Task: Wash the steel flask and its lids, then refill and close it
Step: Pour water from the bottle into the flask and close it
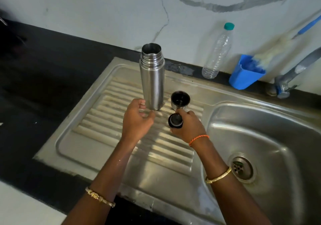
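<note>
The steel flask (152, 78) stands upright and open-mouthed on the ribbed draining board (97, 125) of the sink unit, toward the board's far edge. My left hand (137, 118) hovers just beside its base, fingers loosely curled and holding nothing; I cannot tell whether a fingertip grazes the steel. Just right of the flask, the steel cup lid (180, 100) sits mouth-up on the board, its inside dark. In front of that lid my right hand (188, 125) has its grip closed round the small black inner stopper (175, 120), held just above the ribs.

The draining board is stainless steel, dulled, with pale residue along the ridges. Its right edge runs into the sink basin (271, 138), where the drain (242, 168) lies near the front. The whole unit is set into a black tabletop (48, 65) that stretches off to the left and along the back edge.

Along that back edge, against the wall, stand a clear plastic bottle (218, 54) with a teal cap, and to its right a blue holder (245, 73) with a pale bottle brush (274, 47) leaning out of it. The metal tap (295, 68) rises at the far right corner. The wall (104, 7) is white, veined with grey like marble.
</note>
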`<state>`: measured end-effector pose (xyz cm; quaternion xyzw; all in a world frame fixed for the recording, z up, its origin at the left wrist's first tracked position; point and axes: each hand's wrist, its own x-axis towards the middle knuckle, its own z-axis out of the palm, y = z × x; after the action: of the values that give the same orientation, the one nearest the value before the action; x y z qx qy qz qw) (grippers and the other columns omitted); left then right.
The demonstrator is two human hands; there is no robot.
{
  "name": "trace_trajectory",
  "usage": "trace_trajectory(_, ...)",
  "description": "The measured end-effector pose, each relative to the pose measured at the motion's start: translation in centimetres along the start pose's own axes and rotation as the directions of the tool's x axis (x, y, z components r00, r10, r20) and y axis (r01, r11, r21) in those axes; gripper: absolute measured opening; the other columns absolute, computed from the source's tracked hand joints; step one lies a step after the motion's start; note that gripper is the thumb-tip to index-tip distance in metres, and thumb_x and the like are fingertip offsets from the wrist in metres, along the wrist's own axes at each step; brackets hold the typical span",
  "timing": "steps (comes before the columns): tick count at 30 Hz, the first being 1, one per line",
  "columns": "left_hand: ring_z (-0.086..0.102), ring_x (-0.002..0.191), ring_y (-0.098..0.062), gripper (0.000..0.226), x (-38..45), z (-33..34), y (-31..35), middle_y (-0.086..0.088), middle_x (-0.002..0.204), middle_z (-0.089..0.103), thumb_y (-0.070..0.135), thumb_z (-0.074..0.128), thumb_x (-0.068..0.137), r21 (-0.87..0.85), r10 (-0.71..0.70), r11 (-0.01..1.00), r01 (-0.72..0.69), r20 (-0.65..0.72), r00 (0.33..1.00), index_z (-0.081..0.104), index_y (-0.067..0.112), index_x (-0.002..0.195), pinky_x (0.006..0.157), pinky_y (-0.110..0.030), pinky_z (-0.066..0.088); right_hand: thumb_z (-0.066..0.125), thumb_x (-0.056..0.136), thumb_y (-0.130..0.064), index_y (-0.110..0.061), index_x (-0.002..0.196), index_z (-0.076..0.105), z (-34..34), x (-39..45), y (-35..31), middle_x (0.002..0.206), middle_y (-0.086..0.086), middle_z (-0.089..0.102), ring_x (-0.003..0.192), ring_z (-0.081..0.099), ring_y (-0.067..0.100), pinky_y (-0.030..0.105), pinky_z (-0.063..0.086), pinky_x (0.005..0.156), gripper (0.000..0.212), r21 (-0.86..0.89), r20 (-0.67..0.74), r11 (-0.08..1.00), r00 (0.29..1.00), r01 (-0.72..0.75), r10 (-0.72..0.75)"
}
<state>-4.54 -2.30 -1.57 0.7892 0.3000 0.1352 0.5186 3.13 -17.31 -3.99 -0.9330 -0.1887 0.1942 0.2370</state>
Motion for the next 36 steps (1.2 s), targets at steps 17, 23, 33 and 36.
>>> trace_trajectory(17, 0.044, 0.125, -0.014, 0.110, 6.9, -1.0, 1.0, -0.002, 0.141, 0.037, 0.035, 0.090, 0.061, -0.125, 0.325, 0.943, -0.307, 0.168, 0.931, 0.021, 0.022, 0.145, 0.100, -0.024, 0.041, 0.082, 0.065, -0.007, -0.019, 0.101, 0.047, -11.3, -1.9, -7.6, 0.091, -0.006, 0.054, 0.084, 0.058, 0.014, 0.013, 0.050, 0.068, 0.051, 0.510, -0.371, 0.839, 0.928, 0.192, 0.013)
trace_trajectory(23, 0.055, 0.114, -0.009, 0.103, 9.2, -0.6, 0.9, 0.008, 0.130, 0.053, 0.038, 0.089, 0.062, -0.224, 0.378, 0.920, -0.322, 0.294, 0.878, 0.025, 0.029, 0.141, 0.095, -0.027, 0.049, 0.082, 0.064, -0.005, -0.018, 0.115, 0.058, -14.1, -0.4, -10.7, 0.106, -0.002, 0.060, 0.106, 0.058, 0.020, 0.028, 0.052, 0.090, 0.058, 0.486, -0.438, 0.758, 0.872, 0.435, -0.220)
trace_trajectory(33, 0.063, 0.095, -0.002, 0.069, 10.6, -0.7, 0.1, 0.017, 0.103, 0.063, 0.029, 0.091, 0.061, -0.285, 0.372, 0.914, -0.288, 0.308, 0.875, 0.045, 0.039, 0.111, 0.081, -0.031, 0.057, 0.079, 0.069, -0.005, -0.024, 0.120, 0.058, -15.9, 2.1, -15.6, 0.111, -0.005, 0.057, 0.090, 0.057, -0.005, 0.007, 0.047, 0.078, 0.058, 0.125, -0.257, 0.904, 0.894, 0.408, -0.368)
trace_trajectory(36, 0.065, 0.095, -0.009, 0.066, 10.6, -0.5, -0.3, 0.011, 0.105, 0.065, 0.030, 0.089, 0.061, -0.305, 0.384, 0.906, -0.294, 0.299, 0.873, 0.047, 0.034, 0.112, 0.082, -0.038, 0.058, 0.079, 0.069, -0.010, -0.030, 0.120, 0.057, -16.3, 2.6, -16.4, 0.119, -0.001, 0.057, 0.089, 0.062, 0.008, 0.010, 0.051, 0.074, 0.059, 0.025, -0.175, 0.942, 0.929, 0.335, -0.326)
